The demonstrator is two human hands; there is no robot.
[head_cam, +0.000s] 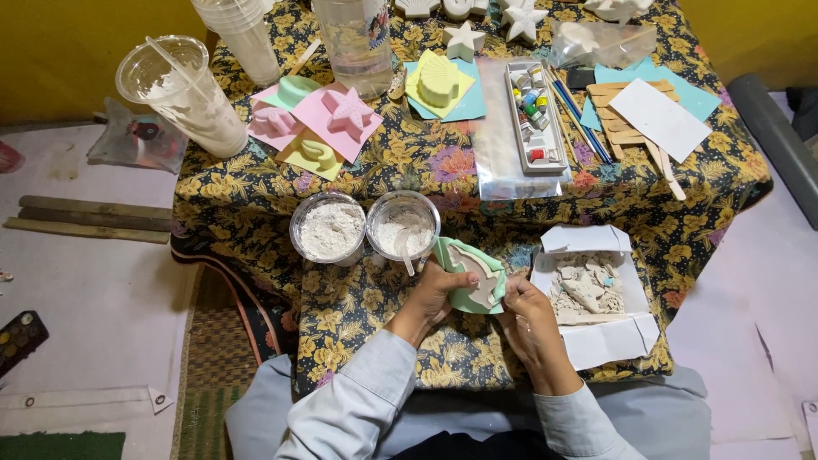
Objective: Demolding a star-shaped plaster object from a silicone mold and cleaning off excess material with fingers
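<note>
Gripping a mint-green mould (pixel 474 277) from both sides, the left hand (pixel 434 294) curls its fingers round the near left edge while the right hand (pixel 521 308) pinches the right edge, so each hand is clamped on it and it sits tilted just above the flowered tablecloth (pixel 409 162), near the front edge of the table. A pale cast shape fills the mould's hollow. Touching its upper left corner stand two clear round tubs, side by side: the left tub (pixel 328 227) heaped with white powder, the right tub (pixel 403 225) holding powder and a white spoon. Just right of the hands lies one open white box (pixel 596 294) of broken plaster pieces, its flaps spread nearly to the table's front corner. The only bare cloth close by is the patch below the hands and the strip between the tubs and the far row of things. Further back I count three pink or yellow moulds on coloured cards (pixel 319 128), one yellow shell mould (pixel 438 81), one paint set (pixel 534 115), two white plaster stars (pixel 494 30), a stack of wooden sticks (pixel 626 128) and one large smeared plastic cup (pixel 183 94) hanging over the left edge.
</note>
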